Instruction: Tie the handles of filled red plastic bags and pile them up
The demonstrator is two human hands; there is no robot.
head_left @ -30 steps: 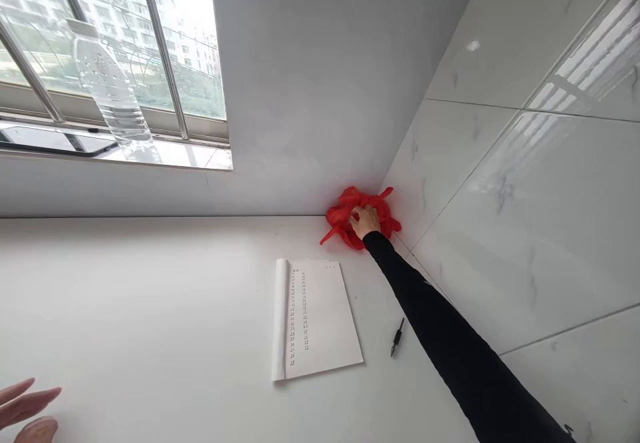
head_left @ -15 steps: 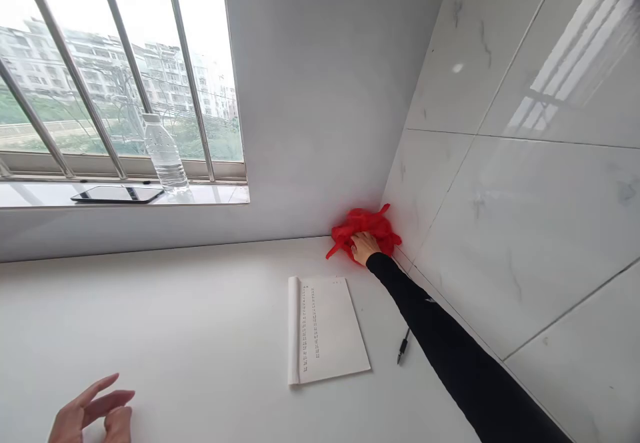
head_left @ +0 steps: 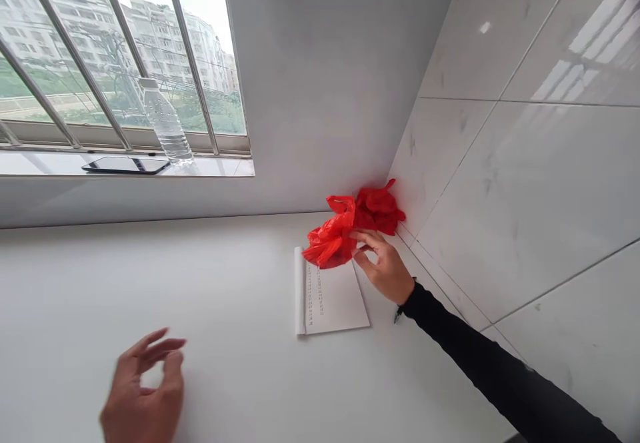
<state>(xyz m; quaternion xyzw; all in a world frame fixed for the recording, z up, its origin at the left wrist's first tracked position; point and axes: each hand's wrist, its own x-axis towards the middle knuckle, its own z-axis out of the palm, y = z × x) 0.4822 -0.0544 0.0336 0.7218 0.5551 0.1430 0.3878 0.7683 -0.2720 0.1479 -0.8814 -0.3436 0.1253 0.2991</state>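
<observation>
Right hand (head_left: 387, 275) was clamped on a red bag (head_left: 331, 237) over the notebook (head_left: 343, 306); left hand (head_left: 141, 403) hovered, curled but parted, above the bench (head_left: 225, 289).

Thin plastic here, and what a crinkle: the red bag (head_left: 330, 237) flashes glossy creases over the notepad (head_left: 340, 306), itself plain matt paper. Far right, the red bundle (head_left: 376, 211) crumples in similar filmy plastic, duller in the shade. The tabletop (head_left: 225, 296) runs smooth with a soft sheen. On the right, the tiled wall (head_left: 550, 196) gleams, polished enough to mirror bright stripes; the far wall (head_left: 310, 83) is flat and matt. Far left, smooth metal bars (head_left: 192, 61), a clear plastic bottle (head_left: 166, 126), a shiny sill (head_left: 215, 168). And the sleeve (head_left: 475, 356): matt cloth.
</observation>
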